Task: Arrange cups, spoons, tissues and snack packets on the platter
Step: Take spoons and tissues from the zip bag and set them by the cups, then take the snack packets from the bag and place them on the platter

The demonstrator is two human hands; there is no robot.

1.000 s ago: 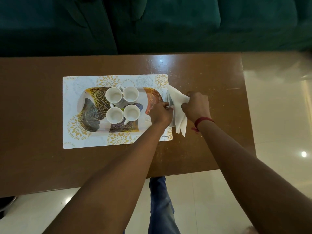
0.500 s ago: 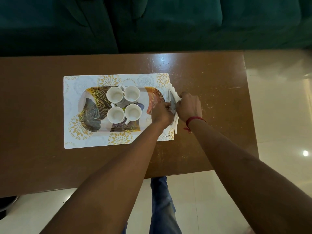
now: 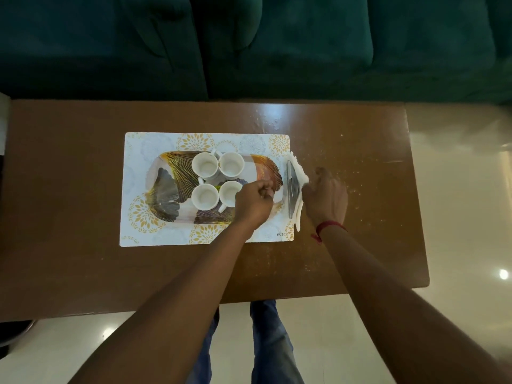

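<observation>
Brown wooden table (image 3: pixel 83 245), with a white placemat (image 3: pixel 155 234) printed in gold and grey rosettes lying on it. On the placemat, a platter (image 3: pixel 166 195) patterned with grey and gold leaves. On the platter, four white cups (image 3: pixel 217 180), all upright and empty, grouped two by two and touching or nearly so, directly left of the left hand (image 3: pixel 253 202). Left hand: over the right part of the platter, curled into a loose fist just beside the nearest cup; whether anything is held inside it cannot be told. Right hand (image 3: pixel 325 198): on the table just past the right edge of the placemat, back upward, fingers bent down against a stack of white tissues (image 3: pixel 297 195); a red thread circles its wrist. Tissues: folded, lying along the placemat's right edge, off the platter, between the two hands and touching the right one. On the tissues, to the left of the right hand, grey metal spoons (image 3: pixel 291 189) lie lengthwise; their count cannot be told. Beyond the table, a dark green sofa (image 3: pixel 277 45). Below the table edge, blue trouser legs over a pale glossy floor (image 3: pixel 457 189).
</observation>
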